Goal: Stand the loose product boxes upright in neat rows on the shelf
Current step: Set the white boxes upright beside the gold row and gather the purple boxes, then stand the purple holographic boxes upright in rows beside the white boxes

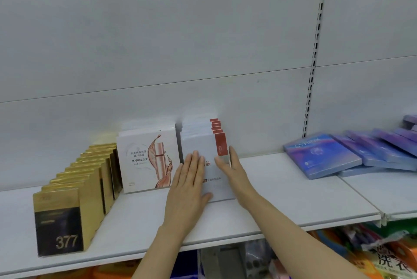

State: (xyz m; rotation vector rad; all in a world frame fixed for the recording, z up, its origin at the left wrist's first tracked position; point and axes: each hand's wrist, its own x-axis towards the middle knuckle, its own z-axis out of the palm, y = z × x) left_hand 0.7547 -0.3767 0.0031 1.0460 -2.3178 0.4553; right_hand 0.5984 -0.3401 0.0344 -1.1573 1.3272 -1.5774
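Hands [203,179] on white, red-tabbed boxes [200,143]

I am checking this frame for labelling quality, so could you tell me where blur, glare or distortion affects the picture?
Head view: even, soft lighting, faint shadows only; wide-angle bending curves the shelf edge and slotted upright; the gold boxes show bright glare on top; the purple boxes are smeared at the right edge; print between left hand and right hand is soft.

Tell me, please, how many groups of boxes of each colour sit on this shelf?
Gold row: 1
White row with bottle picture: 1
White row with red stripe: 1
Blue-purple pile, lying flat: 1
Total: 4
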